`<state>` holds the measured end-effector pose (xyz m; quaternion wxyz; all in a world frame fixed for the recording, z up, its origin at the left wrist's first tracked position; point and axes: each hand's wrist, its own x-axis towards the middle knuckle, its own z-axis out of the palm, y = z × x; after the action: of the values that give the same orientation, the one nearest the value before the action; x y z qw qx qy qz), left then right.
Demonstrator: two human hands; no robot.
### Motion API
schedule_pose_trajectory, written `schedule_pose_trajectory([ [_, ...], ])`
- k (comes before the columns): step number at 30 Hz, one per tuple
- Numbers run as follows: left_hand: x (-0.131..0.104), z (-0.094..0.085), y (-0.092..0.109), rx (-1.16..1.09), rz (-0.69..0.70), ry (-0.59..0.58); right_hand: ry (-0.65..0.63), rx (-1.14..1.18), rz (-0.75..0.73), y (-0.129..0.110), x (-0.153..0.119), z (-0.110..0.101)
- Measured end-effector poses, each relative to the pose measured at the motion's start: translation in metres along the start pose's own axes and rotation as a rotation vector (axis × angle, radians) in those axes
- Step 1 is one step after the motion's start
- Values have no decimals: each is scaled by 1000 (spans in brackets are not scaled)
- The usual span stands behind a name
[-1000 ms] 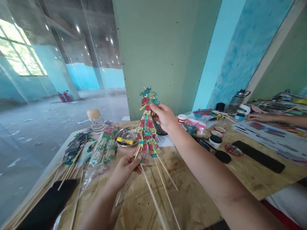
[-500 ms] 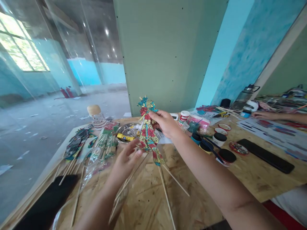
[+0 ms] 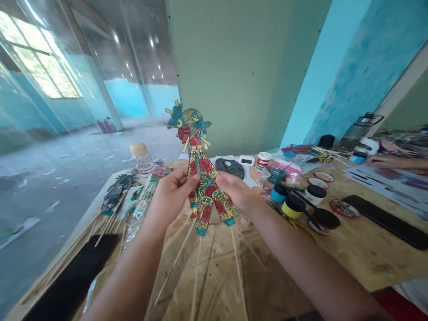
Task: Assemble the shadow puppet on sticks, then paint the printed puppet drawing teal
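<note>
A flat jointed puppet [image 3: 202, 169], patterned in red, yellow and teal, is held upright above the wooden table [image 3: 281, 290]. Its head [image 3: 192, 118] faces up with a teal ornament at the left. My left hand [image 3: 172, 194] pinches the left edge of its body between thumb and fingers. On the body's right edge, my right hand [image 3: 236, 189] has its thumb in front, the other fingers hidden behind. Two legs with teal feet hang below the hands. Thin wooden sticks [image 3: 237, 267] reach down from the puppet toward me.
Paint jars [image 3: 293, 207], a lid of small beads [image 3: 344, 207] and a long black case [image 3: 386, 221] lie at the right. At the left are dark cut pieces [image 3: 115, 194], sticks and a black sheet [image 3: 73, 278]. Another person's hand [image 3: 384, 161] rests at the far right.
The puppet is now higher and nearer, its head and both legs in fuller view. My left hand has gone from loosely open at its lower part to gripping its body. My right hand has moved down from the neck.
</note>
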<state>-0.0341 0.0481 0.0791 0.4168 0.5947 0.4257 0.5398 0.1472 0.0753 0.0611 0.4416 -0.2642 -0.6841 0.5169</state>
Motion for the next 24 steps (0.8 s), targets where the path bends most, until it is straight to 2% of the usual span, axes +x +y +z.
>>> schedule_pose_trajectory([
  [2,2,-1,0,45,17,27,56,64,18,7,-10,4],
  [5,3,-3,-12,108,20,81,143,136,50,19,-15,1],
  [10,3,-14,-35,138,-19,121,34,210,183,29,-16,-23],
  [13,0,-17,-38,157,-22,120,41,388,137,32,-17,-30],
  [15,-4,-14,-39,166,-21,121,19,439,104,36,-17,-28],
  [18,-11,-3,-44,181,-27,115,-43,304,135,44,-16,-18],
  [21,-13,7,-53,188,-36,93,24,42,136,52,-15,-10],
  [24,-11,8,-62,175,-60,81,83,-80,139,57,-14,-10],
])
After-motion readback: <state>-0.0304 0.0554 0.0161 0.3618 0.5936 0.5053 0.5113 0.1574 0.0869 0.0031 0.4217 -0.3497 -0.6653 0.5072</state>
